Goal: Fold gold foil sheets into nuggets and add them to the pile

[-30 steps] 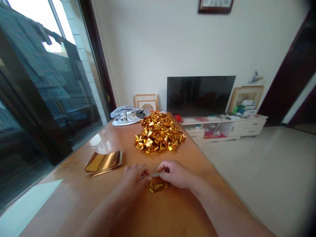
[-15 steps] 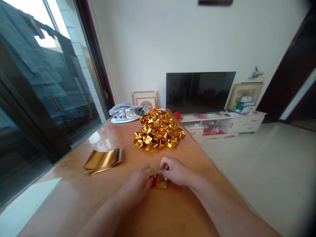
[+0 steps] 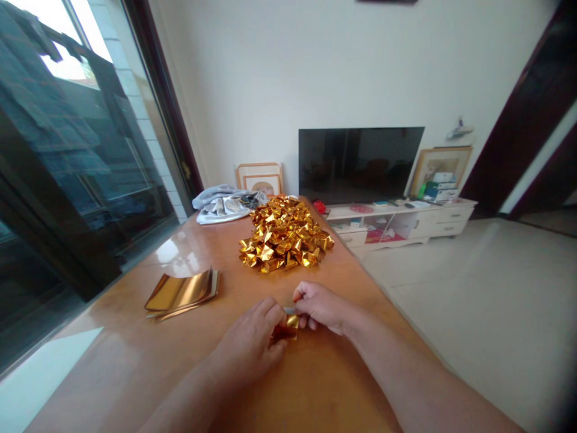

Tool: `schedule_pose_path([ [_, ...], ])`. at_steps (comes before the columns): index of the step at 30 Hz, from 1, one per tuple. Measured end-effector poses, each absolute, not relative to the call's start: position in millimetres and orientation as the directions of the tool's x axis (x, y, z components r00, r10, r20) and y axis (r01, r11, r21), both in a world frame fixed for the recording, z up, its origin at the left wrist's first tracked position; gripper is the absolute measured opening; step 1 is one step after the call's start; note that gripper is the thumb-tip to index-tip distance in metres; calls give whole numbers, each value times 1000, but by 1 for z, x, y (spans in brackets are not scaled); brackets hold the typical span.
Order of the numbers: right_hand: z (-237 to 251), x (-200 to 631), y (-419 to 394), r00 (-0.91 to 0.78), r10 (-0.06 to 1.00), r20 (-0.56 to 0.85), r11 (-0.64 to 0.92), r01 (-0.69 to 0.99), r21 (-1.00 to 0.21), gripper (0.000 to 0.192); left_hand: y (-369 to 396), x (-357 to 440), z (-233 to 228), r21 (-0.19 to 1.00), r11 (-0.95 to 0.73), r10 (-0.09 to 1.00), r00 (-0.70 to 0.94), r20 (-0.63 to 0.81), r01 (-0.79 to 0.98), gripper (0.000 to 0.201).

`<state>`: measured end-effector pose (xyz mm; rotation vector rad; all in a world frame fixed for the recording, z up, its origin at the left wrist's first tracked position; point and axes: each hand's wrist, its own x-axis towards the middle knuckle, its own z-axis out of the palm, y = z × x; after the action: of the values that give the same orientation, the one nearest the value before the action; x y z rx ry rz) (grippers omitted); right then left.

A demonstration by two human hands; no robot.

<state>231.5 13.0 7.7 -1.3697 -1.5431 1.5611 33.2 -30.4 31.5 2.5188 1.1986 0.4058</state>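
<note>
1. Compared with half a second back, both hands have drawn in tighter and the gold foil piece [image 3: 285,328] is more folded up, now a small packet lifted a bit between them instead of lying flatter on the table [image 3: 315,385].
2. Left hand [image 3: 252,346]: fingers curled together, pinching the left side of the foil piece. Right hand [image 3: 322,308]: fingers bunched, clamped on its top right edge, where a bit of the silvery back side shows.
3. So that piece sits right between the two hands, near the middle of the wooden table, close to the person.
4. No real containers on the table, everything just lies loose on the wood.
5. Counts: one stack of flat gold sheets [image 3: 183,291] off to the left, can't tell how many sheets are in it. One big pile of folded gold pieces [image 3: 285,233] further up the table, way too many to count.
6. One grey cloth bundle [image 3: 224,204] lies at the far end of the table, just beside the pile.
7. One dark TV [image 3: 358,163] on a white cabinet [image 3: 433,219] behind.
</note>
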Motion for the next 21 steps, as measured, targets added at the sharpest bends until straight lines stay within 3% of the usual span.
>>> schedule_pose_path([
  [4,6,238,14,-336,900,-278,-118,427,-896,12,-31,36,31,341,-631,761,641,100,697,11],
  [10,12,253,14,-467,884,-32,269,562,-782,15,-33,38,32,323,-631,762,641,87,705,12],
  [16,12,259,10,-643,763,-68,454,608,-651,16,-33,38,33,302,-629,765,639,80,716,8],
  [21,16,260,8,-662,746,-68,512,636,-577,20,-34,39,35,295,-623,769,636,65,724,7],
])
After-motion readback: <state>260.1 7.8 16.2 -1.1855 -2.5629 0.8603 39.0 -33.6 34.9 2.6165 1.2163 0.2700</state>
